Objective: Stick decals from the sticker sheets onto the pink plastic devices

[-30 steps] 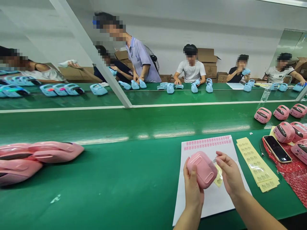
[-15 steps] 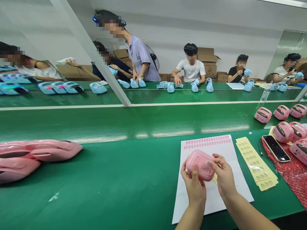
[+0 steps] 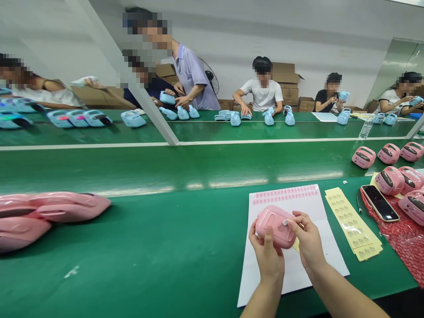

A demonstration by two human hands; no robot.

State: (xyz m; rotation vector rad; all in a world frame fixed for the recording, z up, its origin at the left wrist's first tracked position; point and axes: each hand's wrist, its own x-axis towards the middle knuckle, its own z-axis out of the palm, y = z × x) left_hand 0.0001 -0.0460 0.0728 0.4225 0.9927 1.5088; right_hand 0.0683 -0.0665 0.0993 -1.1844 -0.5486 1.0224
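Pink device sits low and right of centre in the frame, lifted just above a white sheet on the green worktop, its flat back turned up toward the wearer. The left hand cradles it from below, grip closed round the lower edge with the thumb on the face, which looks meant to steady it and leave the top surface bare. The right hand meets the device's right corner, thumb and forefinger pressed together against it; a small pale speck shows at the fingertips, but what it is cannot be told. A row of pink stickers runs along the sheet's far edge, and yellow label strips lie just beside it, both apparently kept within easy reach. A phone rests on red bubble wrap at the right, near more pink units; others lie at the far left.
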